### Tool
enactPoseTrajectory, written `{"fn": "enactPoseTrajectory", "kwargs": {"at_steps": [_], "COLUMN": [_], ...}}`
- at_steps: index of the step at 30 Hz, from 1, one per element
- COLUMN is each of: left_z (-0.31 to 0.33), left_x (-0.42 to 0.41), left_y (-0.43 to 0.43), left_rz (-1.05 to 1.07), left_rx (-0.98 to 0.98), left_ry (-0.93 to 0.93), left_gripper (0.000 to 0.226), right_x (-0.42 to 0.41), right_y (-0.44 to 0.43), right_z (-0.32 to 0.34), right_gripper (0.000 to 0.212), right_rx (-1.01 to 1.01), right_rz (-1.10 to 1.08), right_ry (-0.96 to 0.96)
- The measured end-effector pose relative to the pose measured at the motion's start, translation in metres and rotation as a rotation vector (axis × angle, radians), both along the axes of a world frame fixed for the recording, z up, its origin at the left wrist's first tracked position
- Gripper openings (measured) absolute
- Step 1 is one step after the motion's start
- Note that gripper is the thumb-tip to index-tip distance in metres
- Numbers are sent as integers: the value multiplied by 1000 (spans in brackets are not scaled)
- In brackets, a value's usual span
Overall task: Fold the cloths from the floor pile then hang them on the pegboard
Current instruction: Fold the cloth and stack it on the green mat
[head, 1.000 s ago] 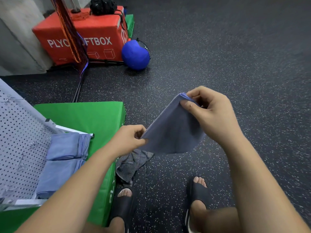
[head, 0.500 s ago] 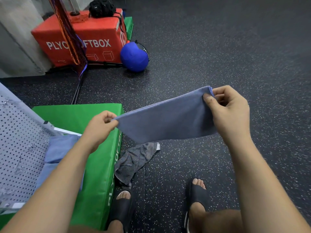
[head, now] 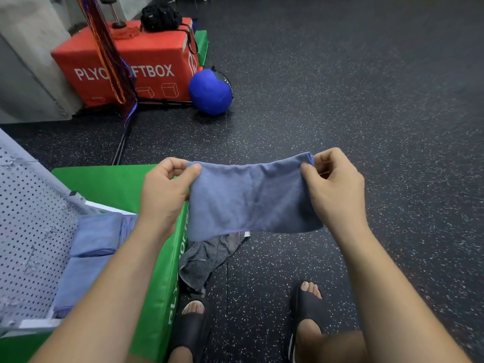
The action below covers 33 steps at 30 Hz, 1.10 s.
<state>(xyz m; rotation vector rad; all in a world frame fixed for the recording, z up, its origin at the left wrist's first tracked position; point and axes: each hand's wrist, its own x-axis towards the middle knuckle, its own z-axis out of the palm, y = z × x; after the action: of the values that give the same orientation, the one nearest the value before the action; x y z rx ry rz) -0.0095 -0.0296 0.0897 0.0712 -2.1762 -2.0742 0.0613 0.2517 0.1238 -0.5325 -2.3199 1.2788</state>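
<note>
A blue cloth (head: 251, 197) hangs stretched flat between both hands in front of me, folded into a wide band. My left hand (head: 165, 192) pinches its upper left corner. My right hand (head: 335, 189) pinches its upper right corner. On the floor just below lies a crumpled grey striped cloth (head: 207, 260), beside the green box. The white pegboard (head: 28, 231) leans at the far left, and two folded blue cloths (head: 97, 234) hang on it, one above the other.
A green soft box (head: 120, 187) carries the pegboard at lower left. A red soft box (head: 146, 61) and a blue ball (head: 209, 91) stand farther back. Hanging cords (head: 110, 56) drop in front of the red box. My sandalled feet (head: 306, 315) stand on speckled black floor.
The cloth was bunched between hands held close, then pulled out wide. Now both hands hold it level and higher, with my left hand raised to match the right.
</note>
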Motion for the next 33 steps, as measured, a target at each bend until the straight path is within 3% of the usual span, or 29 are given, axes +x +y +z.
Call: {"fn": "enactPoseTrajectory", "kwargs": {"at_steps": [13,25,27,30,33], "left_z": [3,8,9,14,19], "left_x": [36,42,42,42,40], "left_y": [50,55,54,50,44], "left_rz": [-87,-124,-135,-117,-168], "left_rx": [-235,-140,-180,-270,-266], "left_ry": [21,-9,16,80,87], "left_gripper": [14,4,8,19,26], "right_x": [8,12,11,11,9], "right_y": [-66,-82,-82,-80,-76], "right_z": [-14,-16,-15,-14,-12], "right_gripper": [14,8,4,32,46], "right_rx": [58,158,103,-136,-326], "right_rz": [225,338,367,453,530], "right_ry": [51,38,8,-6,-23]}}
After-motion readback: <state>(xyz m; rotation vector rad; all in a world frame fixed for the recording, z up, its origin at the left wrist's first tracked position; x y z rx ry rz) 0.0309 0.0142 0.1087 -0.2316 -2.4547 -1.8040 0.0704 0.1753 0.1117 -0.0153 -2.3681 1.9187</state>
